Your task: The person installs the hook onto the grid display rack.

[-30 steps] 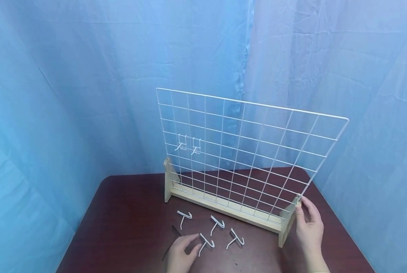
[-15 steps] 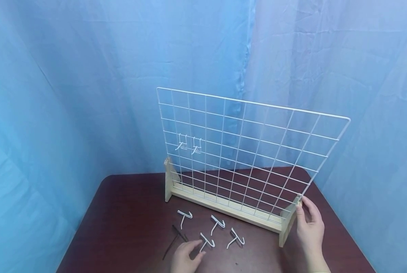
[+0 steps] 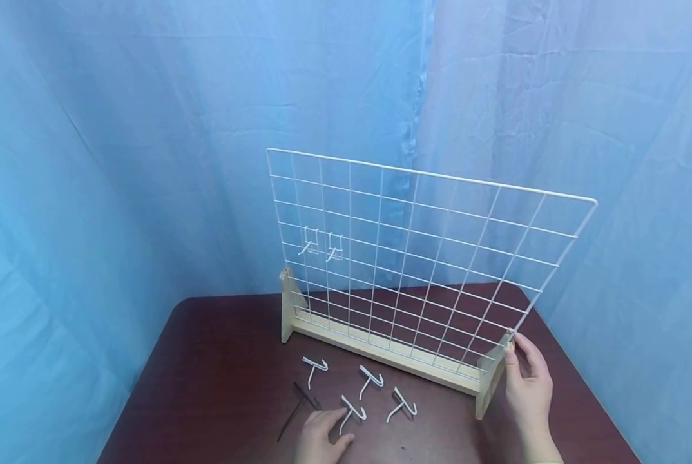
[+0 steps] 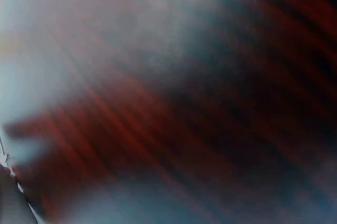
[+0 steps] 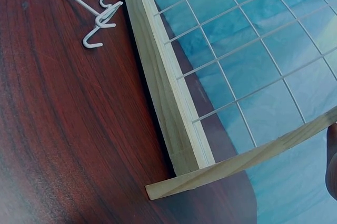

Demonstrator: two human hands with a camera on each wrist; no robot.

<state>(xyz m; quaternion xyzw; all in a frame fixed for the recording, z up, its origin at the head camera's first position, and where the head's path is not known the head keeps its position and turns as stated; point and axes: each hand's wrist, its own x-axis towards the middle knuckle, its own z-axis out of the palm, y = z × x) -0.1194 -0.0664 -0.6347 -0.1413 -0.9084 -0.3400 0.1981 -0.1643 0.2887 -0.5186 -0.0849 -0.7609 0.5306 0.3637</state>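
A white wire grid panel (image 3: 415,251) stands upright in a wooden base (image 3: 381,351). Two white hooks (image 3: 336,248) hang on its left part. My right hand (image 3: 528,386) grips the top of the base's right wooden end piece (image 3: 488,380); the right wrist view shows that end piece (image 5: 237,163) and only a sliver of the hand at the edge. My left hand (image 3: 321,438) is low over the table, thumb and index finger apart, fingertips beside the nearest loose white hook (image 3: 353,409). Whether they touch it is unclear. The left wrist view is blurred.
Other loose white hooks lie in front of the base: one at left (image 3: 314,366), one in the middle (image 3: 371,380), one at right (image 3: 402,406). A black hook (image 3: 290,419) lies left of my left hand. Blue curtains (image 3: 207,129) surround the dark red table (image 3: 224,361).
My left hand has shifted right, away from the black hook and closer to the nearest white hook, uncovering more of the black one. My right hand keeps its grip.
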